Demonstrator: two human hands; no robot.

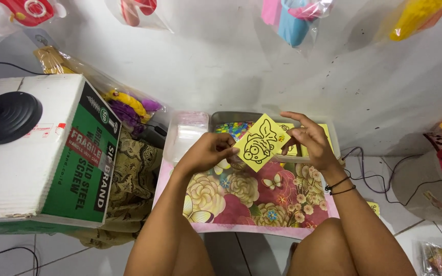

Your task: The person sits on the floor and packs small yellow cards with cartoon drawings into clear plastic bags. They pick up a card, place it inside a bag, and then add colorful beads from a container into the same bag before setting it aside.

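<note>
Now: yellow card between my fingers

Both my hands pinch the yellow card (261,142): left hand (208,152) grasping its lower-left edge, right hand (308,141) its right edge, above the floral tray (241,202), just before the clear bin (328,134).

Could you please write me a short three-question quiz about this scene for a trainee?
1. True or false: both hands grip the yellow card.
2. What does the card's black line drawing show? A) a fish B) a car C) a house
3. What lies beneath the hands, in front of the grey tray?

Key:
1. True: the left hand pinches its left edge and the right hand its right edge.
2. A, a cartoon fish.
3. A small table with a pink flower-and-butterfly pattern.
</note>
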